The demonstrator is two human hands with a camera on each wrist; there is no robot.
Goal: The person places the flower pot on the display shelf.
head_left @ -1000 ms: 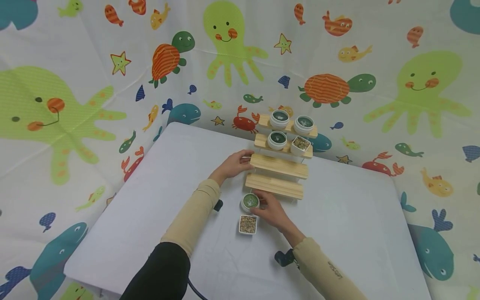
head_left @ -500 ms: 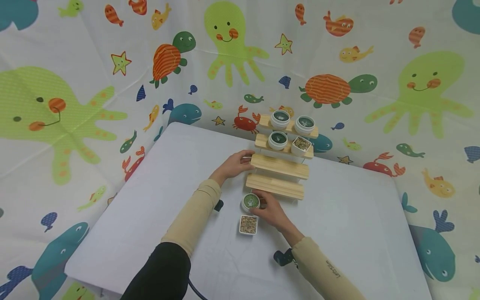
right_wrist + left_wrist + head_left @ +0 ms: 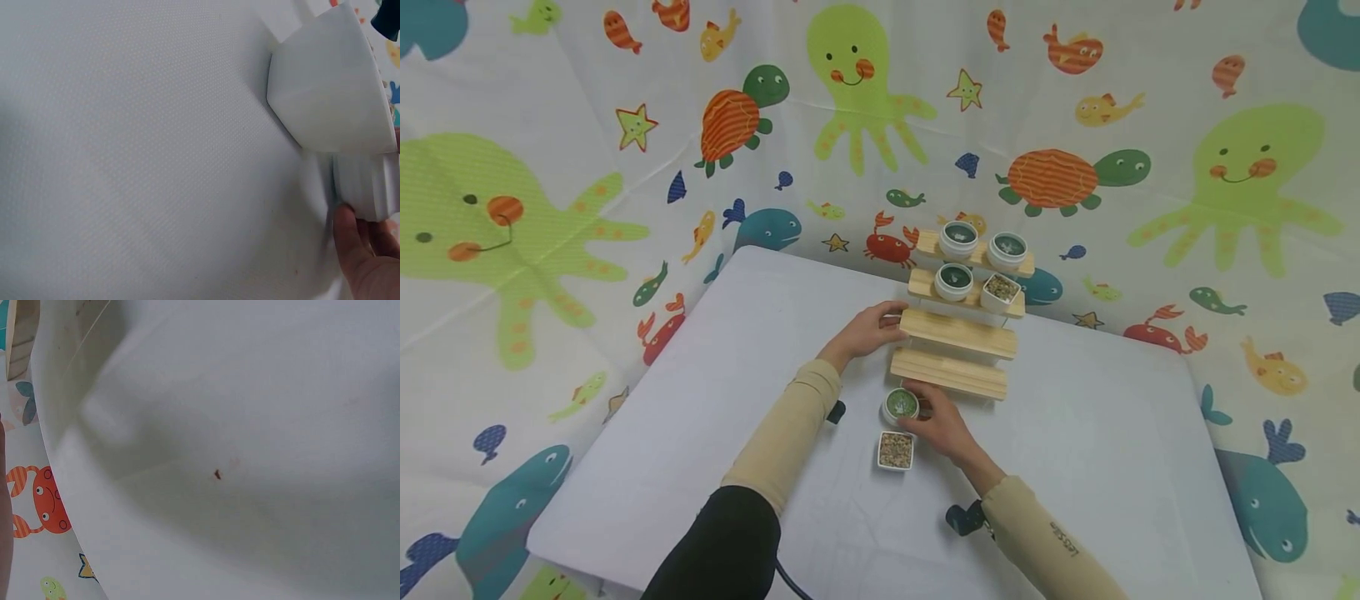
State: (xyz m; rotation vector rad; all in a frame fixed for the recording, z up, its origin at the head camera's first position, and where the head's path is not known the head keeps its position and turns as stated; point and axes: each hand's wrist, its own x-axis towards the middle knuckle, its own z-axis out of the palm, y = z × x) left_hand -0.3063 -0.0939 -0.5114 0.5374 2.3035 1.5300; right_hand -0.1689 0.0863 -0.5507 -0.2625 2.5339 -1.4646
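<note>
My right hand [image 3: 942,421] holds a small round white pot [image 3: 900,404] with a green top, thumb and fingers at its side. In the right wrist view, the thumb lies against the ribbed wall of this round pot [image 3: 365,184]. Just in front of it stands a square white pot [image 3: 895,451] filled with brownish grains; its smooth side [image 3: 331,87] is large in the right wrist view. At the left end of a stepped wooden display stand [image 3: 958,333], my left hand [image 3: 867,331] grips the second shelf from the bottom. The left wrist view shows mostly tablecloth.
On the stand's upper two shelves sit several round white pots [image 3: 953,282] with dark green tops and one square pot [image 3: 1002,290] of grains. The two lower shelves are bare wood. A white-covered table [image 3: 1105,433] lies below, backed by a curtain [image 3: 880,192] with sea animals.
</note>
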